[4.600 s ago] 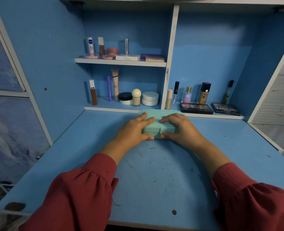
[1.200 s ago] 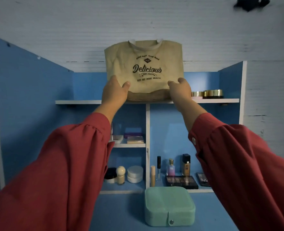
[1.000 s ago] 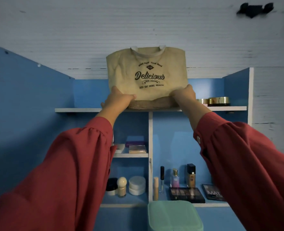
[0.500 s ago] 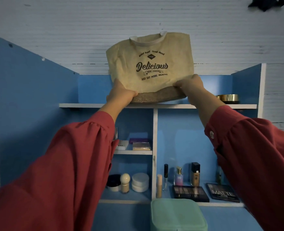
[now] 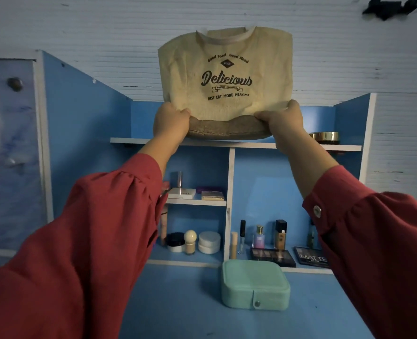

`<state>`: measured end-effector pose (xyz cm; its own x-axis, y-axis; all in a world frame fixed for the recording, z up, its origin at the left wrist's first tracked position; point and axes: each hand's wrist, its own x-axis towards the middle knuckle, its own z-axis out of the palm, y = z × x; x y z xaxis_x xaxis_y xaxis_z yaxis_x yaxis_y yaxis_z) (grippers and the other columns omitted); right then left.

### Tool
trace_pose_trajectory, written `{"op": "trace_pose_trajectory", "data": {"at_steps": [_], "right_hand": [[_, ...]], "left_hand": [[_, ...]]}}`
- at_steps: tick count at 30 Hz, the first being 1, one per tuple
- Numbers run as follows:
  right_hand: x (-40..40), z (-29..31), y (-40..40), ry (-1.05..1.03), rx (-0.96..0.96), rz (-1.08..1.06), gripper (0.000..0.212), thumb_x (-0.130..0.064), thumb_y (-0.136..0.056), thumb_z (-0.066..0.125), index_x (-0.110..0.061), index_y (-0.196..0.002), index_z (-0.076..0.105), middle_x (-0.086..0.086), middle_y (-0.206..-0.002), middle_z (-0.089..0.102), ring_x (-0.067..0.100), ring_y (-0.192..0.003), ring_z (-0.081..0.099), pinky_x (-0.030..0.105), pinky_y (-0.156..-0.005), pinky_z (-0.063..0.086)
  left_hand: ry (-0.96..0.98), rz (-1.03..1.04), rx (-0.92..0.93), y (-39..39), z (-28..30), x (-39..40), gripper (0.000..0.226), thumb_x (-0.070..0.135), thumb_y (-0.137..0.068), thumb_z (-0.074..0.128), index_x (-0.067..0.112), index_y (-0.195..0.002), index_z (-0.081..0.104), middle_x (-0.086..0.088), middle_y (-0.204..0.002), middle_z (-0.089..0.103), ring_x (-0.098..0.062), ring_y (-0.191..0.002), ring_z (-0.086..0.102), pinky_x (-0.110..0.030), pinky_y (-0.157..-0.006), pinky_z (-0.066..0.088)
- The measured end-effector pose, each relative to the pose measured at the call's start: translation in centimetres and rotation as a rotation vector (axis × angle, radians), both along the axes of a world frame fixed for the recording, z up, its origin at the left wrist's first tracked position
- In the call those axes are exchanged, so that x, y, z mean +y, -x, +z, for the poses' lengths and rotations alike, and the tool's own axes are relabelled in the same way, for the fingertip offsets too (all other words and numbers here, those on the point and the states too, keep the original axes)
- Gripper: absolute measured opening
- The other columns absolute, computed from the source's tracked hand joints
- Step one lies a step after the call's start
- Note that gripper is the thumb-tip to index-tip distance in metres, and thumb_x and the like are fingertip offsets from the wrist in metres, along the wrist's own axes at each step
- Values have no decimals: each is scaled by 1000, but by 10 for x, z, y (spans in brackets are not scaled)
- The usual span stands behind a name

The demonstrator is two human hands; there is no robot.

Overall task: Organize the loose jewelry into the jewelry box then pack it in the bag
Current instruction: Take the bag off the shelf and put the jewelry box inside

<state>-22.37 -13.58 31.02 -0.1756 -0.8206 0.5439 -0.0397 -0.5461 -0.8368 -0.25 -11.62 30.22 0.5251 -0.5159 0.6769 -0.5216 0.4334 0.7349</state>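
Both hands (image 5: 172, 121) (image 5: 282, 118) gripping the floppy bag (image 5: 224, 77) by its stiffer bottom corners, probably light, jewelry box (image 5: 255, 285) well below grip.

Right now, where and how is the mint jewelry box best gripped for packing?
Probably by the left and right side walls of the jewelry box, coming from above with both hands: it lies flat and shut on the desk, snap tab facing the person, sides unobstructed.

A white ribbed wall (image 5: 80, 28) rises behind a blue cabinet with white-edged shelves. The top shelf (image 5: 300, 146) spans its width above a white divider (image 5: 230, 204). The blue counter (image 5: 178, 302) lies below. At left stands a pale marbled panel (image 5: 9, 155), possibly a door. The light is dim.
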Motion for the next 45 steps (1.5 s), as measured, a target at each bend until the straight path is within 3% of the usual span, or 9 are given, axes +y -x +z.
{"op": "trace_pose_trajectory", "data": {"at_steps": [11, 15, 20, 24, 28, 33, 38, 42, 45], "right_hand": [[80, -57, -3, 32, -52, 35, 114, -34, -61, 87, -20, -151, 19, 3, -148, 30, 24, -130, 40, 39, -99, 47], [108, -91, -2, -83, -197, 212, 89, -77, -66, 60, -24, -137, 45, 2, -133, 48, 19, -118, 52, 43, -99, 46], [108, -136, 17, -124, -360, 281, 60, -64, -96, 21, -24, -106, 64, -6, -91, 64, 12, -85, 56, 31, -82, 46], [87, -170, 31, -303, -505, 520, 73, -72, -90, 20, -22, -120, 63, 6, -123, 65, 27, -118, 59, 45, -101, 46], [65, -204, 51, -513, -396, 673, 83, -75, -88, 17, -13, -116, 65, 18, -126, 62, 40, -119, 55, 59, -102, 39], [59, -233, 53, -680, -33, 612, 41, -43, -90, 50, -5, -92, 63, 11, -88, 63, 25, -73, 61, 35, -65, 46], [65, -253, 26, -615, 371, 324, 32, -10, -99, 44, 9, -124, 53, 12, -107, 55, 11, -69, 51, 11, -53, 46], [70, -257, 9, -646, 624, 113, 26, -11, -98, 50, -15, -72, 52, 15, -97, 58, 9, -64, 41, 32, -83, 46], [85, -261, 9, -600, 546, 161, 30, -3, -97, 48, -14, -68, 45, -1, -70, 47, 6, -62, 40, 18, -67, 45]], "left_hand": [[138, 187, 84, -15, -44, 73, 16, 19, -94, 50, 12, -80, 51, 5, -69, 48, -10, -60, 43, -25, -52, 35], [116, 161, 85, -33, -74, 97, 16, 19, -92, 53, 6, -85, 58, -2, -74, 52, -16, -68, 49, -30, -63, 42], [33, 65, 90, -47, -119, 124, 11, 15, -93, 58, 9, -93, 67, -2, -86, 66, -14, -80, 62, -31, -74, 51], [-118, -1, 28, -61, -156, 128, 13, 14, -92, 61, 8, -101, 68, -5, -96, 69, -17, -88, 64, -31, -82, 52], [-216, -70, 44, -74, -183, 126, 11, 14, -91, 63, 10, -100, 69, -2, -93, 69, -7, -79, 63, -15, -68, 48], [-498, -215, -22, -87, -197, 120, 8, 11, -89, 65, 12, -96, 69, 0, -91, 71, -7, -78, 64, -16, -68, 48], [-618, -210, -189, -84, -192, 95, 12, 9, -88, 66, 13, -98, 70, 1, -92, 71, -12, -84, 65, -28, -85, 49], [-724, -71, -478, -74, -188, 69, 19, 10, -89, 63, 13, -106, 71, -4, -103, 69, -18, -94, 62, -35, -89, 49], [-748, 26, -546, -58, -188, 59, 20, 15, -90, 61, 18, -109, 69, -2, -111, 67, -17, -96, 60, -38, -89, 50]]}}
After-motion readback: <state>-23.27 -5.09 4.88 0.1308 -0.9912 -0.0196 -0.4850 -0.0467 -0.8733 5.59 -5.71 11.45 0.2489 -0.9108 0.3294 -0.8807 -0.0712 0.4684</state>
